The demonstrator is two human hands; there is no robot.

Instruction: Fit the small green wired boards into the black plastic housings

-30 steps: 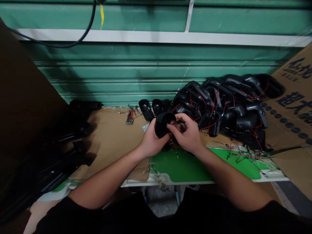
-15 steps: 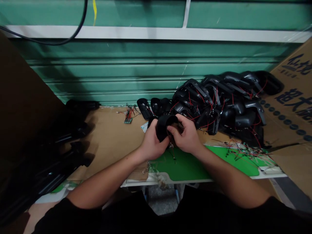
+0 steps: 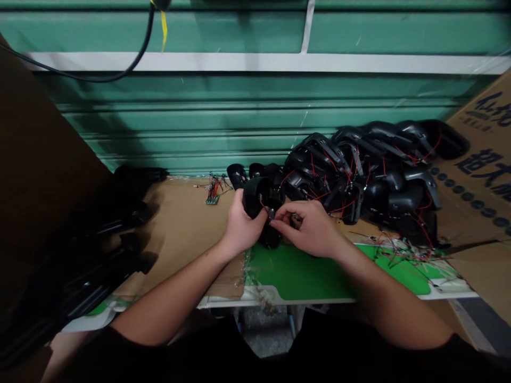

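My left hand (image 3: 241, 226) is wrapped round a black plastic housing (image 3: 260, 199), holding it over the far edge of the green mat (image 3: 303, 274). The housing's open side faces up and red wires show inside it. My right hand (image 3: 313, 229) is closed in a pinch at the housing's right side, on a small part or wire that I cannot make out. Both forearms reach in from the bottom of the view.
A large pile of black housings with red wires (image 3: 367, 173) lies at the back right. A small circuit board with wires (image 3: 213, 190) rests on the brown cardboard (image 3: 183, 223). Loose wires (image 3: 403, 252) cover the mat's right end. Dark parts (image 3: 99, 239) are stacked at left, a printed carton (image 3: 483, 175) at right.
The housing has turned so its opening faces up and has shifted slightly left. My right hand moved from gripping its rim to pinching at its side.
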